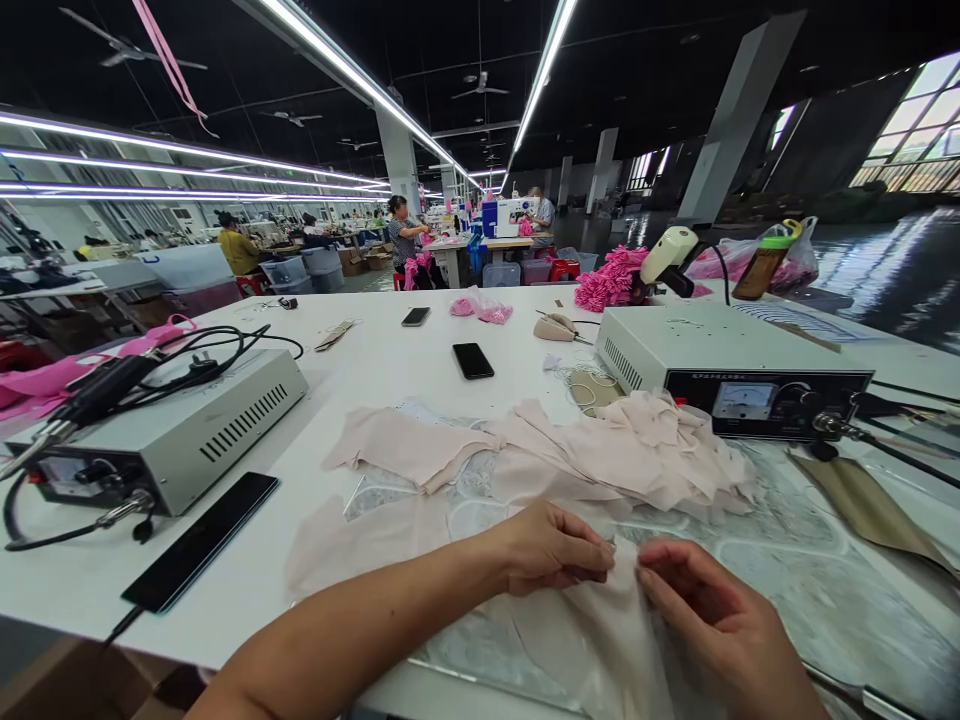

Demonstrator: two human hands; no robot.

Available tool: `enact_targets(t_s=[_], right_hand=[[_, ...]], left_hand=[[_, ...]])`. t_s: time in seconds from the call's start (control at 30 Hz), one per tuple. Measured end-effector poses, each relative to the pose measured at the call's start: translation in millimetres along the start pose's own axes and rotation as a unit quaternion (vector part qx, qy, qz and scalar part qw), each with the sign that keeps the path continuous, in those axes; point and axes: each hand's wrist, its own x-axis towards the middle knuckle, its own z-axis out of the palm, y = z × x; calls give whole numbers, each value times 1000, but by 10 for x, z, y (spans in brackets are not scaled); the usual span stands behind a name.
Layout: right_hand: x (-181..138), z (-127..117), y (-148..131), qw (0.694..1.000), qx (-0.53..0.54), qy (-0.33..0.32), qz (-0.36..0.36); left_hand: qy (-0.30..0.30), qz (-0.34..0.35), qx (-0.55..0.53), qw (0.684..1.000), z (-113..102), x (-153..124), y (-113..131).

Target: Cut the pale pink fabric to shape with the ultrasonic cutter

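Observation:
A thin pale pink piece of fabric (600, 630) hangs down towards the table's front edge from between my two hands. My left hand (551, 550) reaches in from the left and pinches the fabric's upper edge. Close by on the right, my right hand (724, 620) has its thumb and forefinger closed on the same edge, with the other fingers curled. Beyond my hands lies a heap of matching cut fabric pieces (660, 450), with flatter pieces (412, 445) spreading left. Under all this is a clear, glass-like plate (817, 590) with curved outlines.
A grey control box (735, 345) with a dial stands at right, another (172, 430) with cables and a handheld tool at left. Phones (202, 540) lie on the white table (360, 380). A pink bundle (611, 280) and a bottle (763, 268) stand farther back. Other people work beyond.

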Motion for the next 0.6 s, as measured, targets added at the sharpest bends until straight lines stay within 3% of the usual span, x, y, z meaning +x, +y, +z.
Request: enact_targets(t_s=[0.2,0.33,0.6], right_hand=[[-34,-25,-70,985,-113,25,-125],[-87,35,-131,973,-161,21,-165],[-69,65,-64,924,-226,49,-304]], left_hand=[[12,15,20,1000,36,-3,-11],[23,32,35,999,72,-16,-22],[51,77,73,993,116,-78,-53]])
